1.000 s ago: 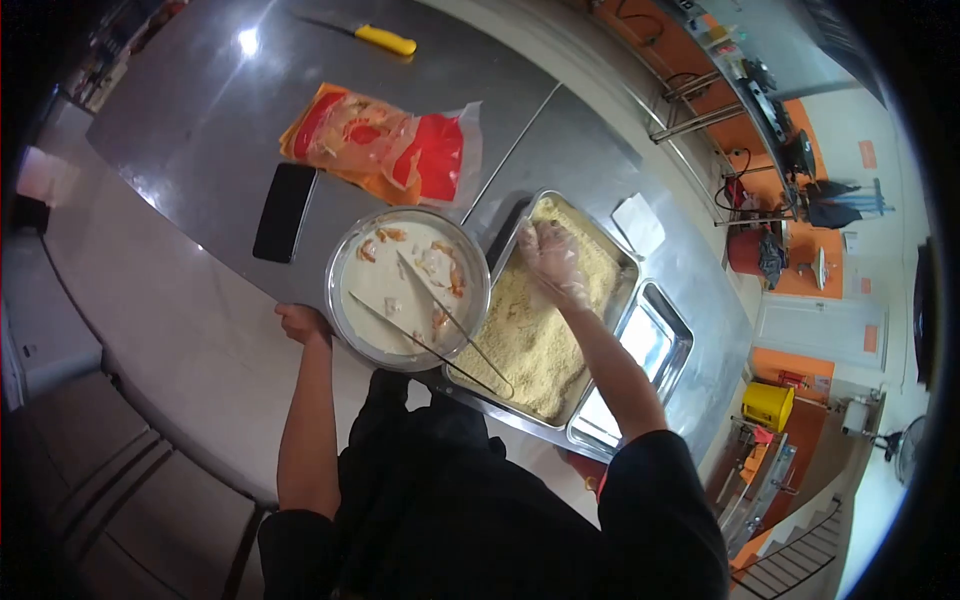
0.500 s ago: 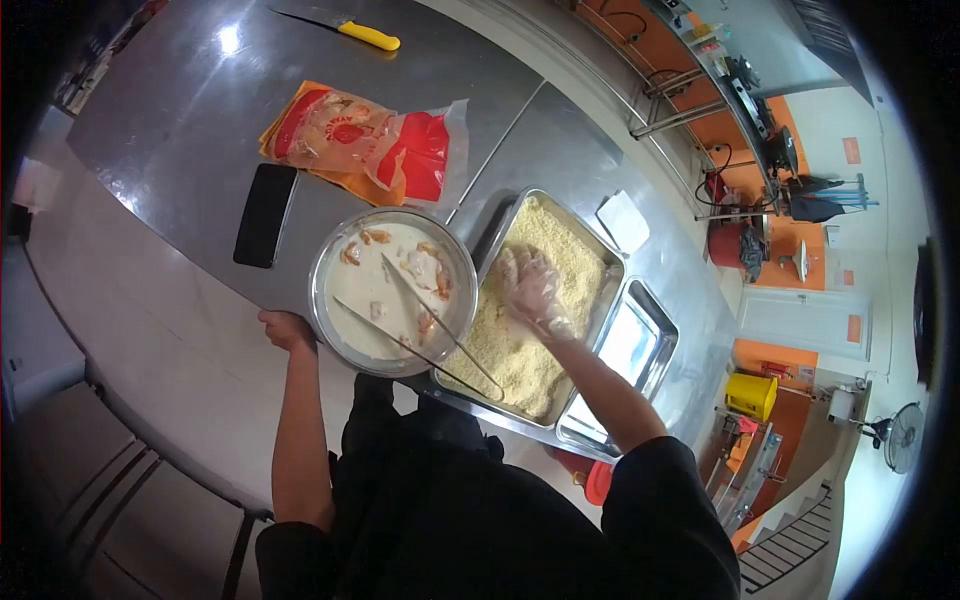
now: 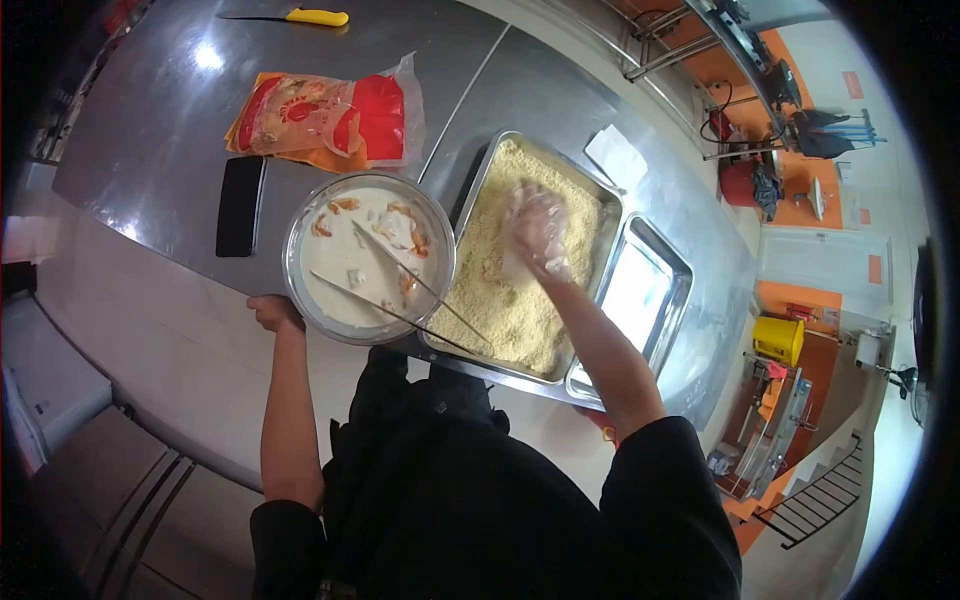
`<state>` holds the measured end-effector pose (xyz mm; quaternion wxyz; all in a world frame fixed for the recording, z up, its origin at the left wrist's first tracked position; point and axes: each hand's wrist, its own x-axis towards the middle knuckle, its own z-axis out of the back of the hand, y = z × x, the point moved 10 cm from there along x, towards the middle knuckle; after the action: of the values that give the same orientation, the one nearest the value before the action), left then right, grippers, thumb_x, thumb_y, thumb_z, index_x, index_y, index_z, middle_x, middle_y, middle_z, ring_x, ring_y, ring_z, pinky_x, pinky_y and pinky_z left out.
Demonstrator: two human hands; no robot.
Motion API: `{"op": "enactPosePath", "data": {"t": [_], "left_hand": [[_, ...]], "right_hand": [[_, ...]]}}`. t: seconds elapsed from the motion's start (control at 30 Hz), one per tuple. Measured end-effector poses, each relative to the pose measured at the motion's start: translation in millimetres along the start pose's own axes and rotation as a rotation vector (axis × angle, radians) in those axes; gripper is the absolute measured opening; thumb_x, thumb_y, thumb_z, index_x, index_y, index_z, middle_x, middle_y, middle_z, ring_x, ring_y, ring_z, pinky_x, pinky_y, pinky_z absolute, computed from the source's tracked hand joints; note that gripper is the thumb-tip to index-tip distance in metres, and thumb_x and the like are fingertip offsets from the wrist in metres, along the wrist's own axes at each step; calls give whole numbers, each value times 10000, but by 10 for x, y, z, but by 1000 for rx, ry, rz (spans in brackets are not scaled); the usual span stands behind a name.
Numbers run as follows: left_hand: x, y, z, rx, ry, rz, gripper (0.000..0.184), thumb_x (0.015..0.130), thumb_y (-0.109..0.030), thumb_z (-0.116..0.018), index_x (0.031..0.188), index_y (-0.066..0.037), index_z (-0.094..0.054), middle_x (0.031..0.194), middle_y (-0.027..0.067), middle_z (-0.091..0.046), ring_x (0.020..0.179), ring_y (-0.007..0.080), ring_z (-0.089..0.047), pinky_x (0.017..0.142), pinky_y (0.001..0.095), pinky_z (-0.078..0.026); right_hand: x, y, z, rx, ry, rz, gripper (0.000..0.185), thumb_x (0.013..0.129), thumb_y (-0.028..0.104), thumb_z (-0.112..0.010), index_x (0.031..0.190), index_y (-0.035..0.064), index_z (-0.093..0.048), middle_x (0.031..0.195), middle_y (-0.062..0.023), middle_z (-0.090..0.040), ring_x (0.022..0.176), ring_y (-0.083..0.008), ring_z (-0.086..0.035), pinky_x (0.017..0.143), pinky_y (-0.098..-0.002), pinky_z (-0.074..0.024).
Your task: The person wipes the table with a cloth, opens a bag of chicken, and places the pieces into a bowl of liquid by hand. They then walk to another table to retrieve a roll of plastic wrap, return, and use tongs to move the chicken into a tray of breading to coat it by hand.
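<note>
My right hand (image 3: 538, 235), in a clear plastic glove, is over the tray of pale yellow crumbs (image 3: 500, 285) and touches them. Motion blurs its fingers, and whether anything lies under the palm is hidden. My left hand (image 3: 275, 312) is closed at the table edge, beside the bowl; what its fingers hold, if anything, is hidden. A steel bowl (image 3: 293, 255) of white batter (image 3: 350, 305) has pieces of meat in it. Metal tongs (image 3: 410, 270) lie with their arms in the batter and their bent end over the crumb tray.
An empty-looking steel tray (image 3: 683, 285) stands right of the crumbs, near white paper (image 3: 616, 158). Behind the bowl are a black phone (image 3: 240, 207) and a red and orange food packet (image 3: 330, 120). A yellow-handled knife (image 3: 318, 17) lies farther back on the steel table (image 3: 150, 130).
The camera view has shifted, so the table things appear farther up and left. My right hand has moved a little within the crumb tray and is more blurred. My left hand stays beside the bowl.
</note>
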<state>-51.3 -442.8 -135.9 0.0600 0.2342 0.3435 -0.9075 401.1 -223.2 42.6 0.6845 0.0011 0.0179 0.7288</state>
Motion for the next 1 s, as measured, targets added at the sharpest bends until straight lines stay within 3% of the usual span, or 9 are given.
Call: {"op": "enactPosePath", "data": {"t": [0.13,0.23,0.47,0.5,0.6,0.67,0.83,0.9,1.0], "left_hand": [[11,34,-15,-297,56,84,304,907,-258,-382,1039,9,-448,993,225,-584,921,323,-602,772,407,-510],[-309,-240,87,-148,9,-95,510,903,-338,-227,1070,65,-490,1090,248,-552,966,374,-565,852,432,-463],[225,-88,-102,277,21,-265,397,920,-317,-293,1024,27,-460,1032,249,-567,948,351,-583,831,404,-491],[-72,-276,-22,259,6,-225,372,921,-302,-300,1016,23,-454,1033,248,-564,963,354,-576,837,405,-491],[-209,-301,97,241,-21,-129,354,922,-286,-299,1021,20,-448,1052,248,-554,992,359,-560,845,411,-492],[-127,-185,91,241,-28,-83,362,921,-285,-291,1034,20,-449,1070,248,-547,1006,361,-552,847,415,-491],[-155,-245,89,166,-18,-103,423,918,-311,-262,1089,32,-442,1096,253,-535,1013,369,-544,865,423,-469],[-164,-252,81,159,-25,-95,429,916,-307,-251,1077,35,-452,1093,256,-537,1017,374,-540,873,428,-461],[-177,-198,83,42,-7,-32,442,914,-302,-232,1048,44,-472,1084,263,-543,1025,385,-534,886,436,-450]], "right_hand": [[35,-76,-61,147,32,-128,500,896,436,-363,1208,62,-476,1236,-191,-478,1174,-297,-428,1033,-428,-251],[-64,-98,-287,48,-53,-47,522,820,446,-474,1174,64,-504,1175,-181,-505,1125,-306,-446,979,-457,-274],[143,37,-223,159,70,-13,602,712,468,-593,1174,91,-513,1151,-179,-493,1108,-321,-443,941,-489,-310],[117,122,-76,98,25,51,411,866,367,-452,1124,54,-515,1096,-210,-524,995,-351,-520,895,-484,-362],[-78,136,-274,-207,62,306,428,830,376,-521,1141,81,-521,1086,-181,-515,1014,-303,-508,818,-432,-439],[-420,-84,262,401,125,-104,326,878,273,-481,1135,76,-515,1062,-166,-527,940,-273,-551,759,-386,-483],[-1368,178,33,-98,237,343,272,841,155,-532,1095,56,-539,993,-155,-567,861,-302,-576,756,-393,-479],[-1404,13,215,568,105,10,298,769,85,-572,1065,50,-557,1005,-175,-566,855,-342,-568,732,-395,-476],[-1471,-99,22,474,-25,59,293,774,137,-590,1061,77,-582,885,-164,-602,763,-332,-596,678,-385,-487]]}}
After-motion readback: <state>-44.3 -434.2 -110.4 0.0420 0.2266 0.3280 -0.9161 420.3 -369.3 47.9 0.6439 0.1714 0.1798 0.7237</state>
